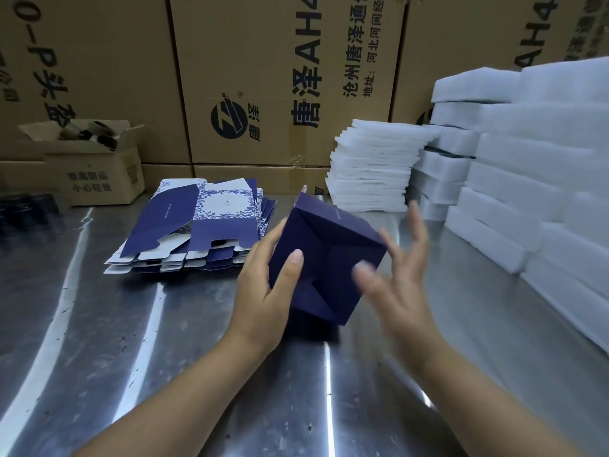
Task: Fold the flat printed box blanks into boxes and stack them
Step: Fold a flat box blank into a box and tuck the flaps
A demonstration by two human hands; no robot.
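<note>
Head view: the navy card box is gripped above the steel table by the left hand, thumb on its interlocked flaps, fingers hidden behind. The right hand, blurred, is spread open beside it. Flat printed blanks are stacked left of the grip; beyond them, rolls are held in an open carton.

left hand: thumb and fingers gripping | right hand: fingers spread, blurred

A folded navy box, tilted with its closed flap bottom showing, sits at frame centre; flat blue-and-white printed blanks lie stacked centre-left.
</note>
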